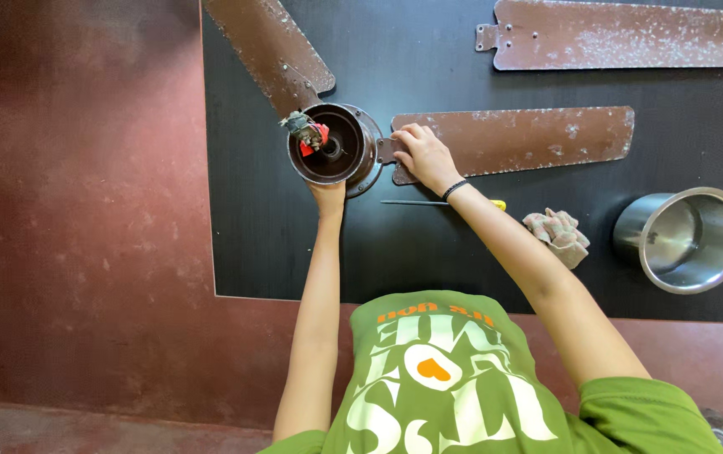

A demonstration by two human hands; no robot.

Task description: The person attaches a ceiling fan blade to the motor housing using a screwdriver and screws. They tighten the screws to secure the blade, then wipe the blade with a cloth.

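A brown ceiling fan motor hub (332, 145) lies on a black mat (244, 252), with red and dark wiring sticking out of its centre. One rusty brown blade (271, 50) is fixed to it and points up-left. My left hand (328, 195) holds the hub's near rim from below. My right hand (423, 153) presses on the inner end of a second blade (530, 139), right where its bracket meets the hub.
A third loose blade (622, 35) lies at the top right. A screwdriver with a yellow handle (441, 203) rests under my right wrist. A crumpled rag (558, 235) and a steel pot (685, 238) sit at the right. Red floor (84, 210) surrounds the mat.
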